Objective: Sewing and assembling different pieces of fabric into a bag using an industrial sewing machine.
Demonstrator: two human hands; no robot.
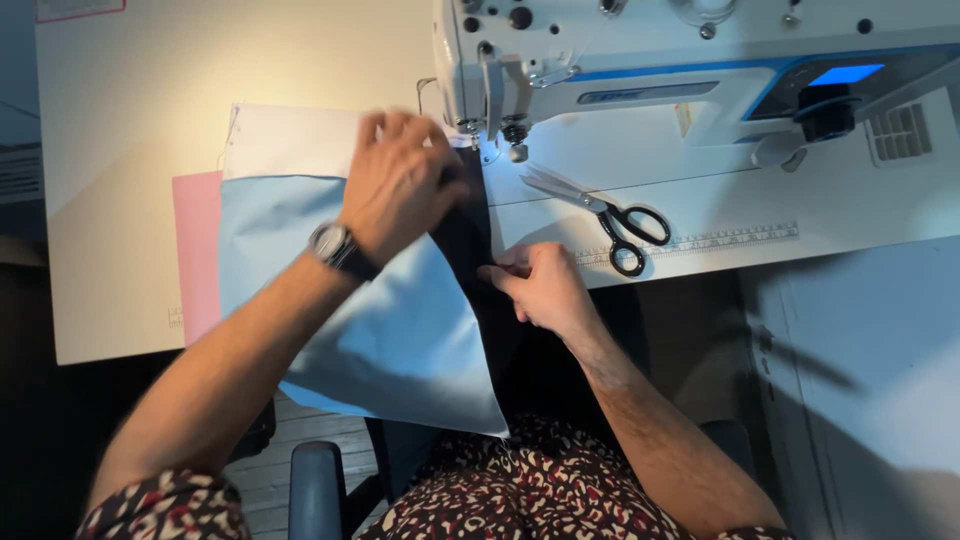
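Observation:
A dark fabric strip (470,240) runs from the sewing machine's needle area (490,140) down over the table's front edge. My left hand (400,180), with a wristwatch, presses on the dark strip just left of the needle. My right hand (540,285) pinches the strip's right edge lower down, near the table edge. A light blue fabric sheet (390,330) lies under my left forearm and hangs off the table.
Black-handled scissors (615,220) lie on the machine bed right of my hands. A white sewing machine (640,60) stands at the back. White fabric (290,140) and a pink sheet (195,250) lie to the left. A chair armrest (315,485) is below.

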